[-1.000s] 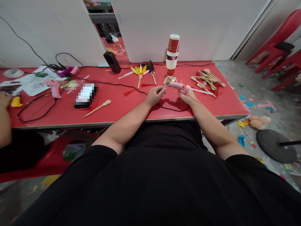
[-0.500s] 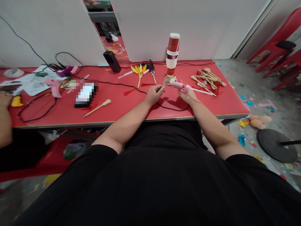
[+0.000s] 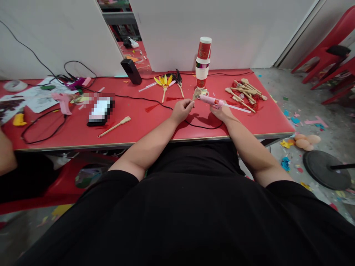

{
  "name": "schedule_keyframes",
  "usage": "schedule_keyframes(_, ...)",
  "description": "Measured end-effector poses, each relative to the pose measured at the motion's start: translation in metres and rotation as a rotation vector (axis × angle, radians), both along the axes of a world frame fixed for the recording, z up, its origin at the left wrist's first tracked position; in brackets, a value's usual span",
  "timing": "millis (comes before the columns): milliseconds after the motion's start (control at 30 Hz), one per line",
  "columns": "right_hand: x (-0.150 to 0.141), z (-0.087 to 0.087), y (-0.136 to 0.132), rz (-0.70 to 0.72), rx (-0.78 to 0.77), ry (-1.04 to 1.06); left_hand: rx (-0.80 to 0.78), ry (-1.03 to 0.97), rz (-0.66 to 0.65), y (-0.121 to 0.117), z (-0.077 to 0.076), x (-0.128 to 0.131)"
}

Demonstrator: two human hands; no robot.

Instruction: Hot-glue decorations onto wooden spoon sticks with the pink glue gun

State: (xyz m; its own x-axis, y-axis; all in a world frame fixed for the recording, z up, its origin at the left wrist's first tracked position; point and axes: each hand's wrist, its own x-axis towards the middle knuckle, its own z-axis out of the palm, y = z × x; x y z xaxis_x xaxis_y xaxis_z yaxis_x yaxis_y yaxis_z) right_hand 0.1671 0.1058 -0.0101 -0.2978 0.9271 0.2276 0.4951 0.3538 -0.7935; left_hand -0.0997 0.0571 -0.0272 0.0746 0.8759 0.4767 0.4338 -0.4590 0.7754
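My left hand [image 3: 183, 109] pinches the handle of a small wooden stick with a flat, wider head [image 3: 196, 93]. Gripped in my right hand [image 3: 220, 112] is a pink hot glue gun [image 3: 209, 99], its nozzle pointing left at that head. A clear glue stick [image 3: 238, 107] sticks out of the gun's back end. Just behind the nozzle stands a stack of red and white paper cups [image 3: 204, 51]. Left of my hands lie a fan of yellow feathers [image 3: 164, 82] on a wooden handle and a black-feathered one [image 3: 179, 78].
Wooden sticks with red tassels [image 3: 245, 92] are piled on the right of the red table [image 3: 144, 122]. One loose wooden stick [image 3: 114, 127], a phone [image 3: 100, 110] and another pink glue gun [image 3: 64, 103] lie left. A black cable [image 3: 133, 98] crosses the table. A co-worker's arm [image 3: 6, 153] shows far left.
The wooden head and the glue gun's nozzle have shifted very slightly; both hands keep their hold. The co-worker's arm at the far left has moved back toward the table's front edge.
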Motion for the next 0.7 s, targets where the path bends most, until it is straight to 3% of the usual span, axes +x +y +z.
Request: schedule_keyframes(700,-0.0011,0.0051,-0.0041,0.021,-0.006,-0.027,-0.016,-0.016,-0.021,-0.0013,0.001,0.0018)
